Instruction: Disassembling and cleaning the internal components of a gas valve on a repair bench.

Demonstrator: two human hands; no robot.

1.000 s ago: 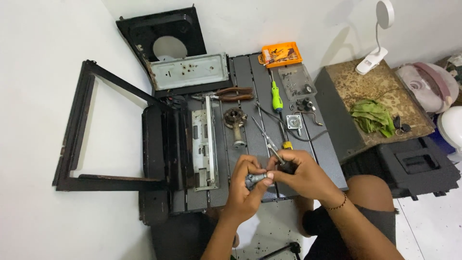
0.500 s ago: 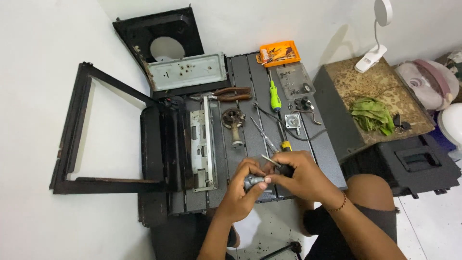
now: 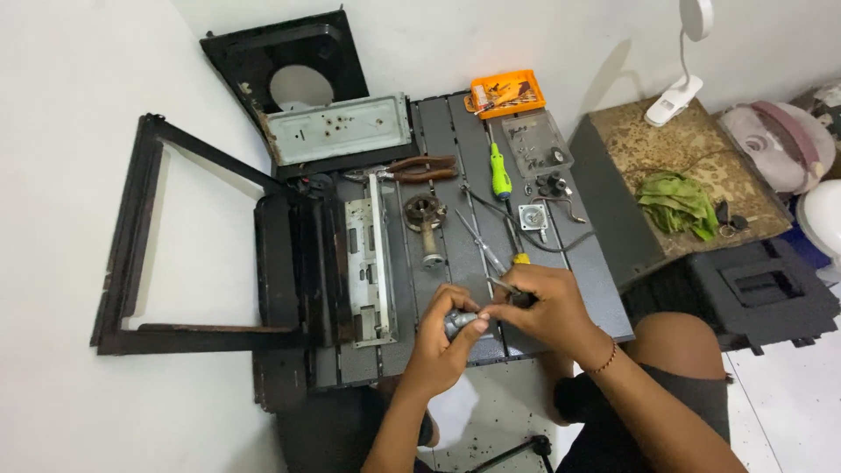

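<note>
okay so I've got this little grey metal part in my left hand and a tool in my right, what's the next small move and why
Probably keep the left hand pinched firm on the small grey metal part and ease the tool tip squarely into it before turning. The right hand holds the tool close against the part above the grey work board, and the contact point is hidden by fingers, so seating comes first.

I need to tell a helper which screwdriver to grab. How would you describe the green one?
On the grey slatted work table, look below the orange parts tray. The green-handled screwdriver lies right of the red-handled pliers; it is the only bright green tool.
</note>
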